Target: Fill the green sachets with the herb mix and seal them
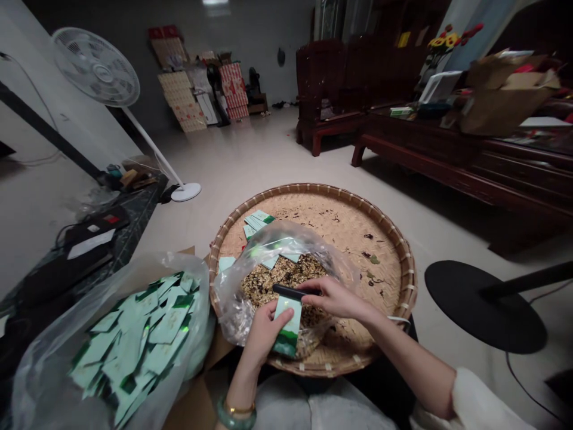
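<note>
Two clear bags: left bag (38, 370), heaped with green packets (168, 325) too many to count; tray bag (229, 295), on one woven tray (353, 230), holding dried mix (264, 278). One held packet (285, 343) above it, pinched in left hand (268, 327); right hand (330, 295) grips one black tool (285, 291) across packet's top.

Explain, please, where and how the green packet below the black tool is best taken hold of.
The packet is probably best pinched at its left long edge, the left hand coming from the left, thumb on the front face. It is flat and oblong, and the black tool, held by the right hand from the right, lies across its top, so a side grip avoids that end.
</note>
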A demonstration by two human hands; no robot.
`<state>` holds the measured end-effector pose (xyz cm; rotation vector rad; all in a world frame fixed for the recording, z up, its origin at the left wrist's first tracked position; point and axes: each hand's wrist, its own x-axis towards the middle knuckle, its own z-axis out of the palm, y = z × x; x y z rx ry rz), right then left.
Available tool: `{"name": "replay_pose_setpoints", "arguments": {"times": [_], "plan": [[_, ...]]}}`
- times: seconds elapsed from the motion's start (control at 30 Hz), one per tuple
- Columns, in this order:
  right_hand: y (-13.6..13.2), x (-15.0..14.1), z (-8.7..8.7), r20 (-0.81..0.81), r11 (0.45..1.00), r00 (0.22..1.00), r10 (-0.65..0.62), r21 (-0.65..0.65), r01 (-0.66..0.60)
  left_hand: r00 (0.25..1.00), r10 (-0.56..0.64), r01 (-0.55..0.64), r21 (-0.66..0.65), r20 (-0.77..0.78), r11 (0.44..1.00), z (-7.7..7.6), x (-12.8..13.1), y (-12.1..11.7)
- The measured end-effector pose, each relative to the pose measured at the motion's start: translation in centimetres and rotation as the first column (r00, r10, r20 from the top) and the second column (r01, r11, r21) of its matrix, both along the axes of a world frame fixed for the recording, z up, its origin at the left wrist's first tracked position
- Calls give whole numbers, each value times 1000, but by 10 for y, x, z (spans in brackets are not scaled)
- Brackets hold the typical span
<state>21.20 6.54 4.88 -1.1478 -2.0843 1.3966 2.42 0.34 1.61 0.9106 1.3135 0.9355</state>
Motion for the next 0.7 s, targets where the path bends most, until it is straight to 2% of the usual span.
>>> {"name": "replay_pose_setpoints", "arguments": {"times": [0.1, 0.27, 0.37, 0.47, 0.57, 0.7], "plan": [[0, 1, -2, -15, 999, 1000, -23, -33, 22, 999, 38, -38, -2, 11, 999, -3, 1, 0], [6, 9, -6, -92, 955, 995, -31, -297, 3, 997, 40, -39, -17, 59, 999, -2, 1, 0], [10, 17, -4, -122, 929, 988, -92, -368, 41, 993, 79, -77, -29, 86, 997, -1, -2, 1], [9, 19, -2, -123, 942, 990, -74, -334, 29, 993, 85, -82, -29, 87, 996, -2, -3, 2], [6, 15, -3, -95, 975, 995, -20, -221, -2, 995, 58, -56, -26, 77, 998, -3, -3, 2], [3, 9, -7, -38, 998, 999, -28, -63, 26, 995, 39, -37, -28, 89, 999, -2, -2, 2]]}}
